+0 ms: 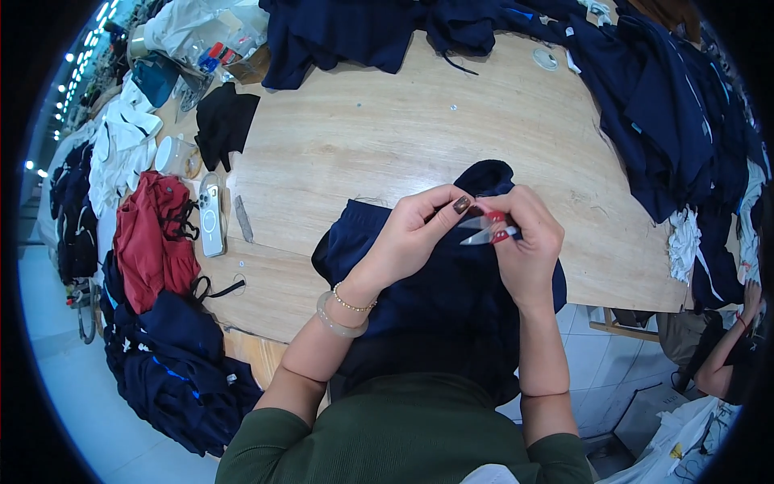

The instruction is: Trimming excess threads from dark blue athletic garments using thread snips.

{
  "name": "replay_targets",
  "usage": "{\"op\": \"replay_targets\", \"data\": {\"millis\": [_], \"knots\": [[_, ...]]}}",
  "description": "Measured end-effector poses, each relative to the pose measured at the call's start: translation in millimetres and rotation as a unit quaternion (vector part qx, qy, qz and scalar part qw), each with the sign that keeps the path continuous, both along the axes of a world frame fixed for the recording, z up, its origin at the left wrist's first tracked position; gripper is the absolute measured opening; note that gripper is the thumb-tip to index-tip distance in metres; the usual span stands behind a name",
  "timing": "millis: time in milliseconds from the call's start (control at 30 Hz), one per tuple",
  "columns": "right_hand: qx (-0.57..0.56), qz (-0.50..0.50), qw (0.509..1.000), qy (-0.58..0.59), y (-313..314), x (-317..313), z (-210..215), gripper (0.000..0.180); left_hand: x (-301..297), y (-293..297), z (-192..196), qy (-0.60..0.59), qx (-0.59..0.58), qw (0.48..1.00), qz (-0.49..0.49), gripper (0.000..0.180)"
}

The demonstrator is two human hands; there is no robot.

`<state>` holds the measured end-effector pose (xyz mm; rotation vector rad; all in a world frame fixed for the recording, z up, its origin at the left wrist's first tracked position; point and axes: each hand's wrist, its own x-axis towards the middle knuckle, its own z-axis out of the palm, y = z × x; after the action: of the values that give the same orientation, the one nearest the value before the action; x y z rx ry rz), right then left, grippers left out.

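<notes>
left hand (415, 234) pinches the navy garment (435, 298) taut over the counter (363, 137) edge; right hand (528, 242), closed around small red-handled snips (488, 230), presents blades to the raised fabric.

Both hands (476, 234) at a navy garment (435, 298) (red-handled snips (488, 230) in right) on wooden table (363, 137).

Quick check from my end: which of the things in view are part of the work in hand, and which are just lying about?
In hand:
- navy garment, pinched by the left hand
- red-handled snips, held in the right hand

Lying about:
- phone
- red garment
- black cloth
- navy pile along the table edge
- white garments
</notes>
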<state>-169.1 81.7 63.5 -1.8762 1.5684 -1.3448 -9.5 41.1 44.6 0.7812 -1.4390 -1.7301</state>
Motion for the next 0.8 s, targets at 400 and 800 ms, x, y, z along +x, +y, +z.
{"op": "replay_targets", "data": {"millis": [400, 800], "knots": [[0.055, -0.082, 0.976, -0.191, 0, -32, 10, 0.018, 3, -2, 7, -0.053, -0.016, 0.998, 0.000, 0.011], [-0.007, -0.040, 0.999, 0.006, 6, -31, 10, 0.032, 3, -2, 9, -0.051, -0.017, 0.999, 0.007, 0.009]]}}
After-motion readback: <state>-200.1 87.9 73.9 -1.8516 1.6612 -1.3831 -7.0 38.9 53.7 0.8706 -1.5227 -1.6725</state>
